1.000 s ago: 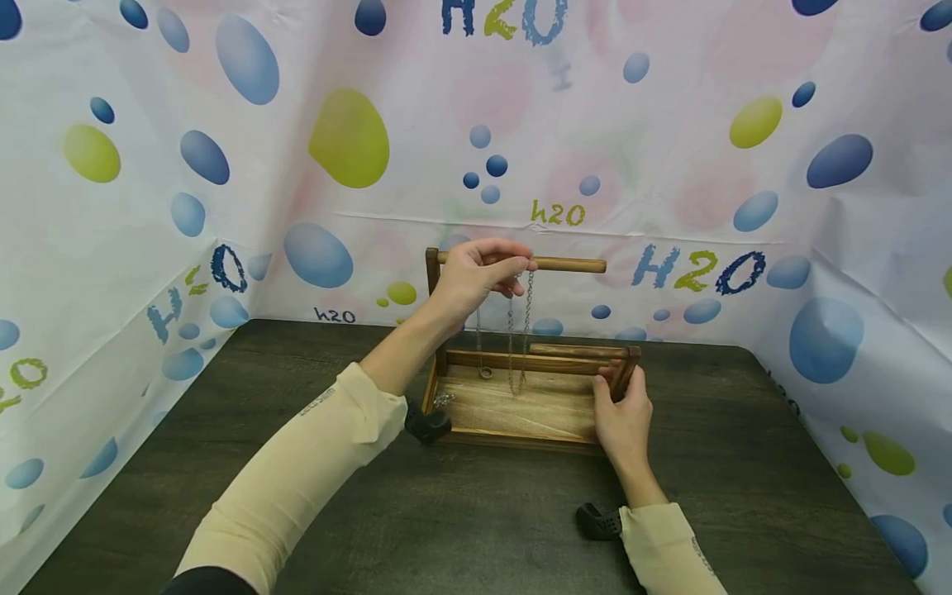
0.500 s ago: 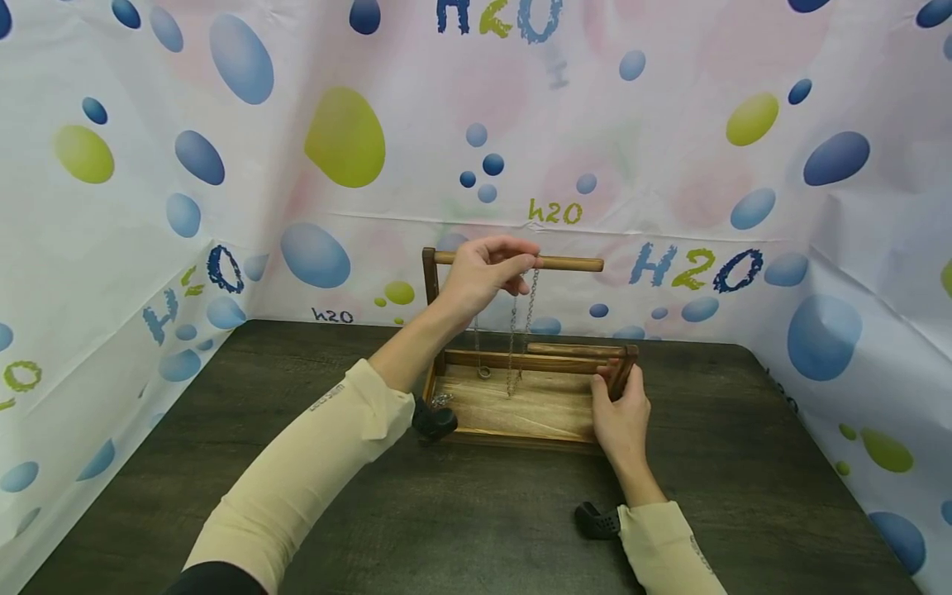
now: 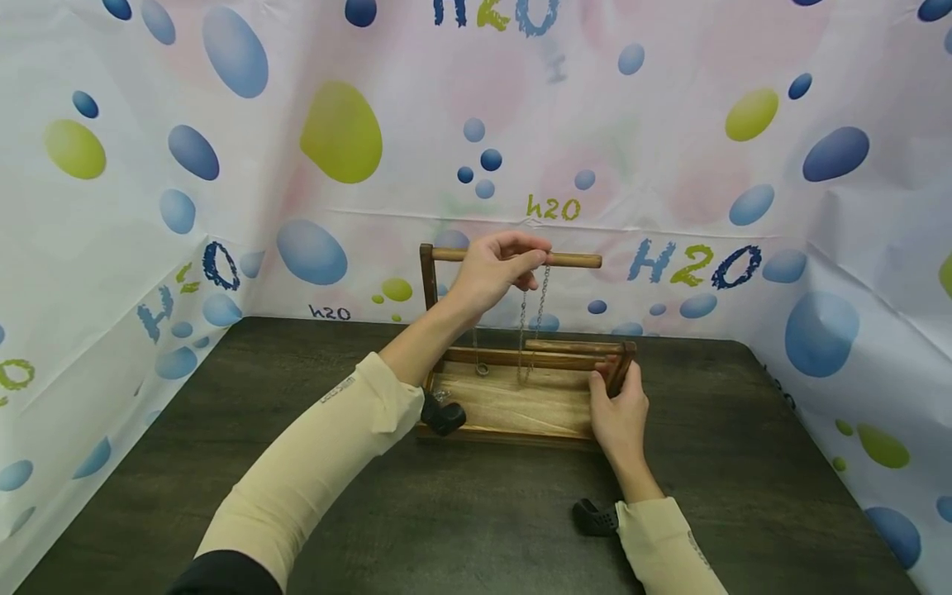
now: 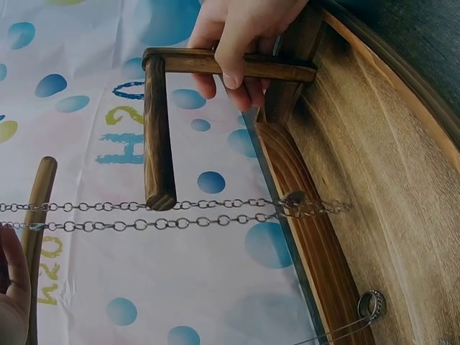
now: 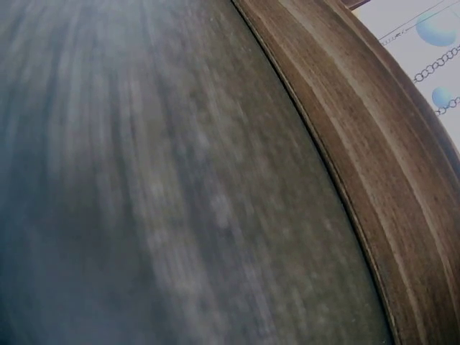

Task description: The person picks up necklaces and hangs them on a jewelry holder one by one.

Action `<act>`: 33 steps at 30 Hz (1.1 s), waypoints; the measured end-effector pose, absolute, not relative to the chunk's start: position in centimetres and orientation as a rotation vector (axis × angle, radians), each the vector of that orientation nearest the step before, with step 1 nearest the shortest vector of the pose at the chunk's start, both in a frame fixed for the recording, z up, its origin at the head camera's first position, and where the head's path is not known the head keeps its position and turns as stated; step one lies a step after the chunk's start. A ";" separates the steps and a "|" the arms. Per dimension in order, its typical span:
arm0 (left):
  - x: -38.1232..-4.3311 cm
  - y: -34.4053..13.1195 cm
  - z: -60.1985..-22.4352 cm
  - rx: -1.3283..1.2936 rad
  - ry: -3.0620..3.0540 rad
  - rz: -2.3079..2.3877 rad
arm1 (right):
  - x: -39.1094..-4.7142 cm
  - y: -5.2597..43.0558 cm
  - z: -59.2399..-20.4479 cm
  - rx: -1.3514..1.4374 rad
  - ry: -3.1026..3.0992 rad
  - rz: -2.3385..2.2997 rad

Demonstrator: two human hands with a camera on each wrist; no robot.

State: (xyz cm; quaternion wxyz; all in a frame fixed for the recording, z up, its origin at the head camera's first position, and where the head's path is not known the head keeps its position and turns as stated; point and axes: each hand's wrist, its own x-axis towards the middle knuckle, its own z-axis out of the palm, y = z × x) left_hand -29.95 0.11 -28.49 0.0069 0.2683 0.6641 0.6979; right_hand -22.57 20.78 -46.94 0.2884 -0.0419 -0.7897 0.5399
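In the head view my left hand (image 3: 498,271) is at the upper rod (image 3: 573,260) of a wooden jewelry stand (image 3: 521,405), pinching a silver chain necklace (image 3: 544,293) between thumb and fingers. Two strands of it hang down toward the tray base, and the left wrist view shows them crossing that rod. My right hand (image 3: 623,417) grips the stand's short right post (image 3: 621,373), fingers behind and thumb in front. From the same upper rod, left of my hand, a thin necklace with a ring pendant (image 4: 371,305) hangs into the tray.
A shorter lower rod (image 3: 576,347) reaches left from the right post. Some small silver jewelry (image 3: 442,395) lies at the tray's left end, partly behind my wrist camera. The stand sits on a dark wood table (image 3: 491,512) before a patterned backdrop (image 3: 669,99).
My left hand has slid to the right along the upper rod, carrying the chain necklace with it. The right hand keeps its grip on the post.
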 end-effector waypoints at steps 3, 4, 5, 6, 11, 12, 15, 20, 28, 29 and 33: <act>-30.0 0.4 -28.5 0.851 2.076 2.171 | -22.6 20.8 -46.9 -0.119 -2.107 1.435; -30.0 0.5 -28.5 0.857 2.078 2.166 | -22.6 20.8 -46.8 -0.119 -2.106 1.433; -30.0 0.6 -28.6 0.861 2.080 2.161 | -22.7 20.8 -46.8 -0.117 -2.105 1.431; -30.0 0.7 -28.6 0.867 2.083 2.156 | -22.7 20.8 -46.8 -0.115 -2.102 1.433; -30.2 1.2 -28.7 0.878 2.088 2.142 | -22.8 20.8 -46.9 -0.106 -2.099 1.445; -30.2 1.4 -28.6 0.879 2.088 2.141 | -22.8 20.8 -46.9 -0.106 -2.099 1.450; -30.2 1.7 -28.6 0.875 2.068 2.147 | -22.8 20.8 -46.9 -0.104 -2.101 1.457; -30.2 2.3 -28.6 0.902 2.030 2.165 | -22.8 20.8 -47.0 -0.106 -2.102 1.444; -30.0 3.0 -28.7 0.920 2.007 2.154 | -22.8 20.8 -47.0 -0.106 -2.097 1.442; -30.0 3.0 -28.7 0.917 2.004 2.154 | -22.8 20.8 -47.0 -0.108 -2.098 1.441; -29.9 3.3 -28.7 0.914 2.003 2.147 | -22.7 20.8 -47.0 -0.110 -2.098 1.451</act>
